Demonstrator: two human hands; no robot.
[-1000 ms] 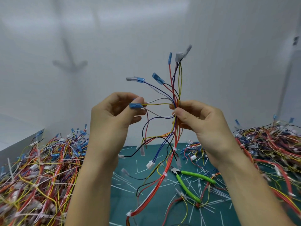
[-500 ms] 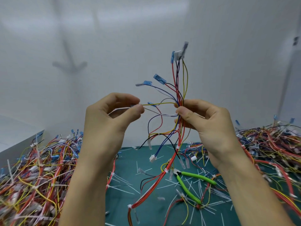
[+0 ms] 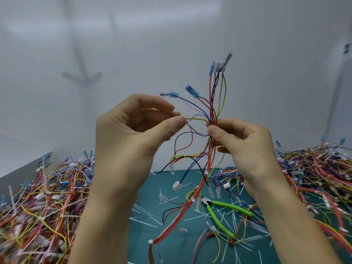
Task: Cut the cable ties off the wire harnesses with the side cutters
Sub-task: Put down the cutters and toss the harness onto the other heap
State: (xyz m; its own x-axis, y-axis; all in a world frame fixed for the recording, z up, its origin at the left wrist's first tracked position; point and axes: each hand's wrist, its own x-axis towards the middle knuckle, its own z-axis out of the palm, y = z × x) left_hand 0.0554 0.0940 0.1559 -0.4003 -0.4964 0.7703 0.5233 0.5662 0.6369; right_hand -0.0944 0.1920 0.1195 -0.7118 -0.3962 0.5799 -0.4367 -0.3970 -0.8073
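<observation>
I hold a multicoloured wire harness [image 3: 213, 103] up in front of me. My right hand [image 3: 242, 147] pinches its bundle between thumb and fingers where the wires fan out. My left hand [image 3: 133, 134] pinches the end of one yellow branch wire [image 3: 196, 119] between thumb and forefinger, to the left of the bundle. White cable ties [image 3: 206, 172] still ring the red trunk that hangs down to the mat. The green-handled side cutters [image 3: 226, 216] lie on the teal mat [image 3: 144, 233] below my right hand, held by neither hand.
A large heap of harnesses [image 3: 38, 202] fills the left side and another heap [image 3: 320, 174] the right. Cut white tie scraps [image 3: 247, 242] litter the mat around the cutters. A white wall stands close behind, and a white box edge [image 3: 22, 170] at the far left.
My left hand slid outward along the yellow wire, and its blue terminal is now hidden in the fingers. The harness has risen slightly. The cutters have not moved.
</observation>
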